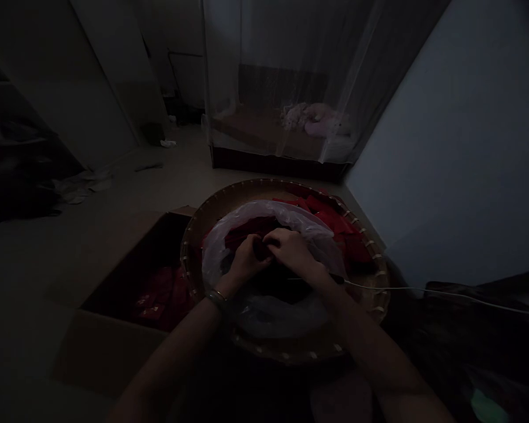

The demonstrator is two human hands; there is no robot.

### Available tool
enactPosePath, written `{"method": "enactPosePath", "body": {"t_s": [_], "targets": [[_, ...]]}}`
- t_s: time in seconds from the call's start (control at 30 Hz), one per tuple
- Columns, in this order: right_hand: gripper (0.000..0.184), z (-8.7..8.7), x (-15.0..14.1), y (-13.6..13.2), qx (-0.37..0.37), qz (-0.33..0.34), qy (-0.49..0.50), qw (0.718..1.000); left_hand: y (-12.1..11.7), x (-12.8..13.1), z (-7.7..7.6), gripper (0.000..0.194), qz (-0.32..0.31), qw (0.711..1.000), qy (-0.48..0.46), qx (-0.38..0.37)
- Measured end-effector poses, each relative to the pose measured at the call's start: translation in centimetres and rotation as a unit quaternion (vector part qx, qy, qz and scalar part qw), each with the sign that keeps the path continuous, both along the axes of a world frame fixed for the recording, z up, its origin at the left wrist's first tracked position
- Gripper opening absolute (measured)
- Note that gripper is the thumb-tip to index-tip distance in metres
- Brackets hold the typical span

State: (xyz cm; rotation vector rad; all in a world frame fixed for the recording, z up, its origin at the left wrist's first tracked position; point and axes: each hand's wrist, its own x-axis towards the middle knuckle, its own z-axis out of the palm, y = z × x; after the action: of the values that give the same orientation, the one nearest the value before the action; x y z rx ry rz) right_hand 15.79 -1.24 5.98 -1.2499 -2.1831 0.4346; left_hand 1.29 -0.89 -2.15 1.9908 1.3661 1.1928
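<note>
My left hand and my right hand meet over a round woven bamboo tray. The fingers of both hands are curled in, fingertips close together, around something small and dark red that is too dim to name. Beneath them an open clear plastic bag lies in the tray, with dark red contents partly hidden by my hands. Red packets or cloth pieces are heaped along the tray's right side. A bracelet circles my left wrist.
Left of the tray stands an open cardboard box holding red packets. A white cable runs from the tray to the right. Behind is a bed under a net, and a pale wall rises at right.
</note>
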Motion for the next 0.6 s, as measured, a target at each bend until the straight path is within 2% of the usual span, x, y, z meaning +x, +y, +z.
{"method": "enactPosePath", "body": {"t_s": [0.17, 0.27, 0.4, 0.6], "targets": [[0.032, 0.3, 0.2, 0.3, -0.044, 0.091, -0.013, 0.995, 0.0, -0.1, 0.0, 0.045, -0.014, 1.000, -0.018, 0.001], [0.040, 0.2, 0.8, 0.3, -0.038, 0.123, -0.027, 0.991, -0.1, -0.1, 0.2, 0.041, -0.012, 1.000, -0.021, -0.006], [0.036, -0.3, 1.1, 0.6, -0.013, 0.107, -0.022, 0.994, -0.2, -0.1, 0.5, 0.042, -0.004, 1.000, -0.017, -0.004], [0.031, -0.3, 1.3, 1.0, -0.004, 0.086, 0.019, 0.996, 0.1, 0.0, -0.2, 0.048, 0.008, 1.000, -0.007, 0.017]]}}
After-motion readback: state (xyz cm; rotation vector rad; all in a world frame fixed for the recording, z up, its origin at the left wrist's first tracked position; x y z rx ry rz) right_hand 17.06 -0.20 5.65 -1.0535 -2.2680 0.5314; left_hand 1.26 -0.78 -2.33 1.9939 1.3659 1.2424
